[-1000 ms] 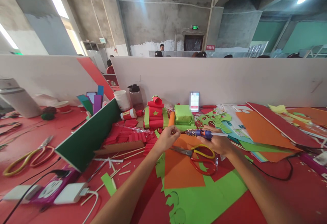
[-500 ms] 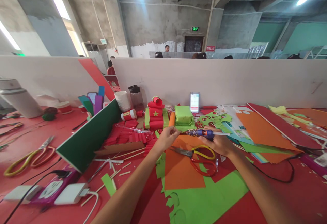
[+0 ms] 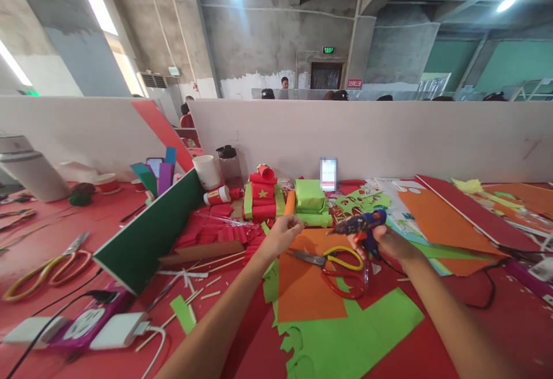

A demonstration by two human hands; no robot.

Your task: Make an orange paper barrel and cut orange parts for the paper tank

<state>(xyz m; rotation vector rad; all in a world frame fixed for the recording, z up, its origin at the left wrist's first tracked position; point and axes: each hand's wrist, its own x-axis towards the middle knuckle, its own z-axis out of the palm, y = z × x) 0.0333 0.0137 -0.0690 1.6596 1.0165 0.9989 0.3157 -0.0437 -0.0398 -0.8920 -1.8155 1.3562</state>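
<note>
My left hand (image 3: 283, 233) is closed, its fingertips pinched together around the lower end of an orange paper tube (image 3: 290, 203). The tube's lower part is hidden behind the fingers. My right hand (image 3: 391, 243) grips a dark blue hot glue gun (image 3: 360, 223), its nozzle pointing left, a short way right of my left hand. Below both hands, scissors (image 3: 319, 260) with one yellow and one red handle lie on an orange sheet (image 3: 309, 301). Green paper (image 3: 367, 333) lies partly under that sheet. Behind the hands sits a green paper-wrapped block (image 3: 310, 196).
A red paper-covered model (image 3: 262, 194) with a yellow star stands behind left. Red paper pieces (image 3: 224, 234) and a dark green board (image 3: 147, 235) are at left, near a purple power strip (image 3: 86, 318). A phone (image 3: 329, 174) leans on the partition. Coloured sheets (image 3: 436, 212) lie right.
My right hand has moved right with the glue gun, turning it so the handle points down and the nozzle sits farther from my left hand. My left hand has stayed in place.
</note>
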